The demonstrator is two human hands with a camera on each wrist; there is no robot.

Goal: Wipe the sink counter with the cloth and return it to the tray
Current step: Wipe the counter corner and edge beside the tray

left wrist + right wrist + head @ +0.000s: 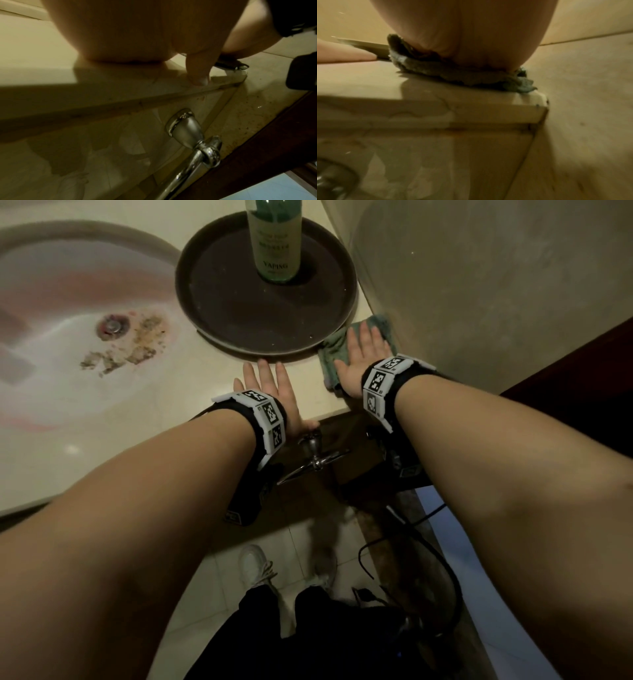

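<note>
A green cloth (332, 347) lies flat on the cream counter (212, 392) at its right end, against the side wall. My right hand (364, 350) presses on it with straight fingers; the right wrist view shows the palm (464, 40) bearing down on the cloth (471, 77) near the counter's corner. My left hand (270, 385) rests flat on the bare counter beside it, fingers straight, tips near the rim of the round dark tray (219, 333). In the left wrist view the thumb (199, 70) lies on the counter's front edge.
A green bottle (275, 241) stands on the tray. The stained sink basin (85, 337) with its drain (113, 326) lies to the left. A chrome towel bar (192, 148) is fixed below the counter's front. The wall (479, 285) closes the right side.
</note>
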